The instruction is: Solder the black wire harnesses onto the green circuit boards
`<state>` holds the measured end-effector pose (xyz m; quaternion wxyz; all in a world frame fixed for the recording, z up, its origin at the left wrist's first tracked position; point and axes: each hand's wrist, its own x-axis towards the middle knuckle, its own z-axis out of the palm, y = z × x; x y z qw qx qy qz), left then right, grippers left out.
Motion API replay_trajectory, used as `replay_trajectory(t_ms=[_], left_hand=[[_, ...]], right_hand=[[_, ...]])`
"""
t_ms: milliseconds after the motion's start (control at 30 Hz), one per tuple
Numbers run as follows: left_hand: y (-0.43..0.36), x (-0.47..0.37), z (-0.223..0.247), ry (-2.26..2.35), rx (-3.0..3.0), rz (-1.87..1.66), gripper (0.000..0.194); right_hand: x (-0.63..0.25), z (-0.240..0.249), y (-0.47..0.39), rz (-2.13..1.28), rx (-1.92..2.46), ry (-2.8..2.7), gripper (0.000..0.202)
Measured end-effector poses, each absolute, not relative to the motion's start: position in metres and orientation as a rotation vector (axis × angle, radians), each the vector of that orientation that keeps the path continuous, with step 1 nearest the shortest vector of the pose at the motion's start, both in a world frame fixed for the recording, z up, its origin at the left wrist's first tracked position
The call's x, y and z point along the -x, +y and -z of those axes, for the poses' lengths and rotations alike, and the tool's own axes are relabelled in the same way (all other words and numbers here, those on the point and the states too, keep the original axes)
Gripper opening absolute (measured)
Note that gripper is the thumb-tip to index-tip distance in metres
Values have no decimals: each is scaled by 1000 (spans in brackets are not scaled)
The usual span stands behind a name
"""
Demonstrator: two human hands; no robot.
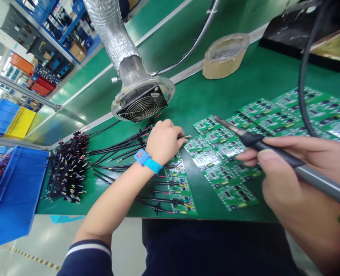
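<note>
My right hand (299, 180) grips a soldering iron (261, 143) like a pen, its metal tip hovering over a row of small green circuit boards (221, 161) on the green mat. My left hand (164, 140), with a blue wrist strap (147, 161), is closed on a thin black wire (184, 137) whose coloured end reaches the edge of the boards. Under my left wrist lies a strip of boards with wires attached (179, 188). More black wires (120, 147) fan out to the left of that hand.
A fume extractor fan (142, 103) on a silver hose hangs just behind my left hand. A heap of cut wires (68, 166) lies at left beside a blue bin (14, 195). A tape roll (225, 55) sits at the back. More board panels (316, 111) lie at right under a black cable.
</note>
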<state>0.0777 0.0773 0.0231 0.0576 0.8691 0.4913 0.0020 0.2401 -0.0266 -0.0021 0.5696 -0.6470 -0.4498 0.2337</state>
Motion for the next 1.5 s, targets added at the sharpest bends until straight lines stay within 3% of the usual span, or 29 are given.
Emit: replay_trajectory(t_ms=[167,433,567,733,1033,1500], left_hand=[[81,-70,-28,1334,-2667,-119,15],[17,-39,-102,1316,-2617,-1160,18],[13,-44,-86,1471,-2694,-781,6],[31,-47,-29,1440,-2468,-330,14],[39,-44,-12,1343,-2414,-224,13],[42,-49,-12,1387,-2395,-199,15]], right_hand=[[-244,9,-24,-606,1404,-1048,14],[-246,2,-24,-631,1375,-1144,12],[-242,2,-22,-678,1333,-1277,8],[-242,9,-19,-764,1352,-1422,6],[-243,12,-17,-848,1410,-1443,13],[-240,15,-19,-765,1378,-1521,8]])
